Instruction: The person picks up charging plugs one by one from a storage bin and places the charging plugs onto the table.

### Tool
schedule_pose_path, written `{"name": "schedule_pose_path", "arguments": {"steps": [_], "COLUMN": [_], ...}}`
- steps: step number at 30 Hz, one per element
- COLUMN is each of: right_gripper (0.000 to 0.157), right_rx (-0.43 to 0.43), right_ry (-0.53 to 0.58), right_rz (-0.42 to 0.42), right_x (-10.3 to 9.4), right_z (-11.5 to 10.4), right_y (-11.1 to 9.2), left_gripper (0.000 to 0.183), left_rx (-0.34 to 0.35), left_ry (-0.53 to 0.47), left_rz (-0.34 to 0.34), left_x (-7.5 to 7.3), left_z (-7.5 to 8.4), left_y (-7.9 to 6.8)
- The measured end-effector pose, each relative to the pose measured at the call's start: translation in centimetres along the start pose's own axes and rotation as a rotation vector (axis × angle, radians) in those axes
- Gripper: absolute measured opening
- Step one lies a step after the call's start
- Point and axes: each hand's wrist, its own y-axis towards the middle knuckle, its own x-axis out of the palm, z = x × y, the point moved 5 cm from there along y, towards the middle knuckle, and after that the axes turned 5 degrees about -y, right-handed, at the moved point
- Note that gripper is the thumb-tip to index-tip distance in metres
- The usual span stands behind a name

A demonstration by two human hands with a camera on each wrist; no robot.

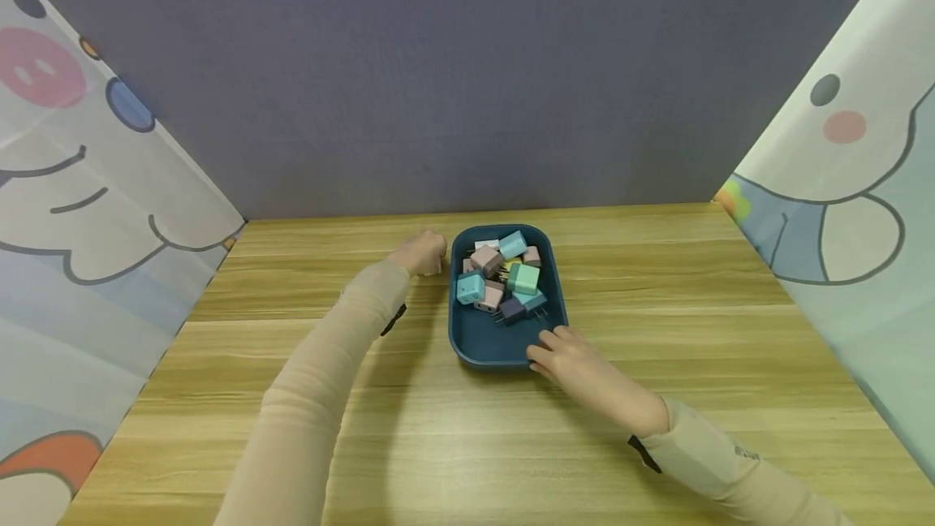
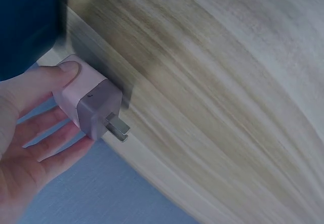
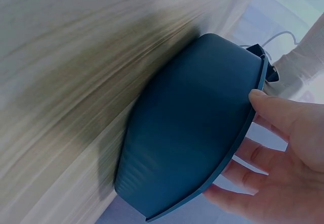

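In the left wrist view, my left hand point(image 2: 30, 143) holds a pink wall charger point(image 2: 87, 82) with a greyish-mauve prong end, thumb on one side and fingers on the other. Its two flat metal prongs point away from the palm. From the head view, that hand point(image 1: 422, 254) is just left of a dark blue plastic bin point(image 1: 471, 355), and the charger is hidden. My right hand point(image 1: 573, 368) grips the bin's rim at its near right corner; the thumb point(image 3: 259, 93) shows on the rim in the right wrist view.
Several chargers lie piled in the bin, among them a light blue one point(image 1: 471, 288), a mint green one point(image 1: 523, 278) and a dark navy one point(image 1: 512, 310). The wood-grain table point(image 1: 657, 291) meets a grey panel point(image 1: 467, 88) behind, with cartoon-printed sheets point(image 1: 840, 185) at both sides.
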Motion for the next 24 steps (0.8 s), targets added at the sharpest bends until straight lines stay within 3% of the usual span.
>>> {"name": "schedule_pose_path", "arguments": {"steps": [8,12,24], "right_gripper": [0.008,0.007,0.008], "right_rx": [0.0,0.005,0.005], "right_ry": [0.007,0.01,0.005], "right_rz": [0.009,0.009,0.018], "right_x": [0.1,0.1,0.2], "right_z": [0.0,0.0,0.0], "right_y": [0.0,0.1,-0.1], "left_gripper": [0.012,0.018,0.017], "left_rx": [-0.018,-0.054,-0.014], "left_ry": [-0.01,-0.033,-0.03], "left_rz": [-0.018,-0.04,-0.024], "left_x": [1.1,1.1,1.0], "left_z": [-0.9,-0.6,-0.3], "left_y": [1.2,0.4,0.0]}}
